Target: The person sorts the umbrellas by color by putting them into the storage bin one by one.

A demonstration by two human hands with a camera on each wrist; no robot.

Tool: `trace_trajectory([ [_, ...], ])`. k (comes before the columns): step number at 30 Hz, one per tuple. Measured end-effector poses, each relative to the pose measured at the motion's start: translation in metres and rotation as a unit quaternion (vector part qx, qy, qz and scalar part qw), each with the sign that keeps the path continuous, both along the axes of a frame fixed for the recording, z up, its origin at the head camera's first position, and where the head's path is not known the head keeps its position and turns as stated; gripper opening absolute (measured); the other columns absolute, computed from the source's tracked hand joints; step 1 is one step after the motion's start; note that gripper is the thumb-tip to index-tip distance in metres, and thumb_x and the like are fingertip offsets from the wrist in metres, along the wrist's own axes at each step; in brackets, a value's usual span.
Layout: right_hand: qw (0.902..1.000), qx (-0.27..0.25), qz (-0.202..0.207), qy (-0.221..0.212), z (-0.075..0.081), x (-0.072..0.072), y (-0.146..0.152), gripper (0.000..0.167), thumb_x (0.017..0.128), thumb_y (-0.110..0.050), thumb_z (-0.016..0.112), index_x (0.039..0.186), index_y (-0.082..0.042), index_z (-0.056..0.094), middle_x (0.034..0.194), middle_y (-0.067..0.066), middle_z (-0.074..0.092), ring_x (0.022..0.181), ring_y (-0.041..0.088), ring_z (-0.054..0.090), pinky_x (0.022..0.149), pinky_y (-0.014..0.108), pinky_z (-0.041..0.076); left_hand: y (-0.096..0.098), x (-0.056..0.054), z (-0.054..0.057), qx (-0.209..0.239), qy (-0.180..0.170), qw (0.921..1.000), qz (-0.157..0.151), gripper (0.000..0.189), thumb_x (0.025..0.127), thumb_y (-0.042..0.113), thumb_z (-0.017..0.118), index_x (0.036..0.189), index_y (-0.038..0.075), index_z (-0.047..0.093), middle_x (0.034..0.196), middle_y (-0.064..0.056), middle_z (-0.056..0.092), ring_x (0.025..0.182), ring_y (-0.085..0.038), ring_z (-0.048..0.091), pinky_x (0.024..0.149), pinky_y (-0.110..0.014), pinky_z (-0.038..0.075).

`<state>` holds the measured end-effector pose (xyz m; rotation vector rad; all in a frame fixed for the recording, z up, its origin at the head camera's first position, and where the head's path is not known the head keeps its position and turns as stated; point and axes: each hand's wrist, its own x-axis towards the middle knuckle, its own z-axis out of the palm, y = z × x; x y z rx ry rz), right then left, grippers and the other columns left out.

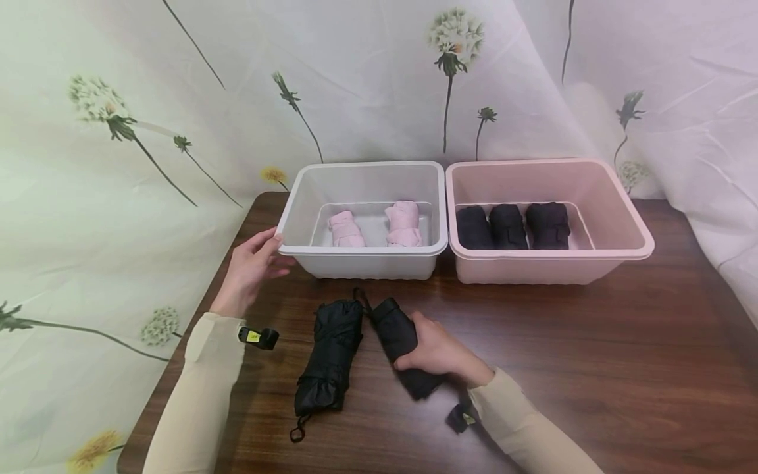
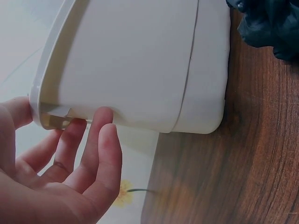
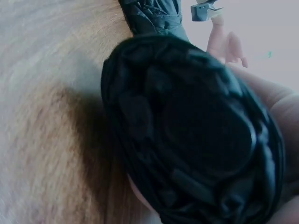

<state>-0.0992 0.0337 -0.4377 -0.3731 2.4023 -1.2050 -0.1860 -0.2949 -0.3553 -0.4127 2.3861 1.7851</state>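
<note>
My right hand (image 1: 435, 349) grips a black folding umbrella (image 1: 395, 329) around its middle, over the table. The umbrella's round end (image 3: 205, 126) fills much of the right wrist view. To its left lies another black folding umbrella (image 1: 331, 355), with a loop at its near end. At the left front corner of a white plastic bin (image 1: 361, 263), my left hand (image 1: 249, 266) holds the rim between thumb and fingers. In the left wrist view the thumb (image 2: 18, 112) touches the rim's outer side, and the fingers curl below it.
Two pink rolled bundles (image 1: 404, 224) lie in the white bin. Right beside it stands a pink plastic bin (image 1: 533, 271) holding three black rolled bundles (image 1: 507, 227). Both bins sit at the back of the dark wooden table (image 1: 639, 355), before a flower-print cloth (image 1: 367, 79).
</note>
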Motion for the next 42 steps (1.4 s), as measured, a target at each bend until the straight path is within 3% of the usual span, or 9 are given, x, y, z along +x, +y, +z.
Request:
trace_trajectory([
  [7, 0.9983, -0.048, -0.007, -0.033, 0.005, -0.002, 0.005, 0.058, 0.061, -0.017, 0.083, 0.109, 0.004, 0.059, 0.085, 0.007, 0.063, 0.070, 0.014, 0.058, 0.065, 0.026, 0.051, 0.000, 0.000, 0.000, 0.008, 0.002, 1.0000, 0.001, 0.062, 0.093, 0.047, 0.058, 0.145, 0.018, 0.044, 0.135, -0.013, 0.051, 0.086, -0.010, 0.070, 0.075, -0.027, 0.060],
  [29, 0.9920, -0.113, -0.010, -0.056, 0.034, 0.000, 0.023, 0.058, 0.068, -0.023, 0.082, 0.117, -0.003, 0.058, 0.096, 0.007, 0.064, 0.080, 0.017, 0.059, 0.075, 0.029, 0.050, -0.001, -0.002, -0.004, 0.027, 0.020, 0.9994, 0.000, 0.060, 0.094, 0.042, 0.060, 0.144, 0.012, 0.046, 0.125, -0.010, 0.057, 0.085, -0.014, 0.072, 0.070, -0.027, 0.060],
  [36, 0.9813, -0.169, -0.013, -0.091, 0.045, 0.002, 0.028, 0.058, 0.072, -0.021, 0.081, 0.121, -0.004, 0.056, 0.103, 0.011, 0.063, 0.085, 0.019, 0.061, 0.078, 0.031, 0.052, -0.001, -0.001, -0.004, 0.026, 0.022, 0.9994, -0.001, 0.060, 0.094, 0.043, 0.060, 0.143, 0.012, 0.046, 0.121, -0.007, 0.060, 0.083, -0.013, 0.072, 0.069, -0.027, 0.060],
  [42, 0.9678, -0.222, -0.011, -0.119, 0.058, 0.003, 0.034, 0.057, 0.075, -0.016, 0.079, 0.124, -0.002, 0.053, 0.104, 0.014, 0.062, 0.086, 0.021, 0.062, 0.078, 0.033, 0.054, -0.001, -0.002, -0.003, 0.027, 0.017, 0.9995, 0.000, 0.060, 0.093, 0.044, 0.060, 0.144, 0.014, 0.046, 0.129, -0.011, 0.055, 0.084, -0.012, 0.072, 0.070, -0.027, 0.060],
])
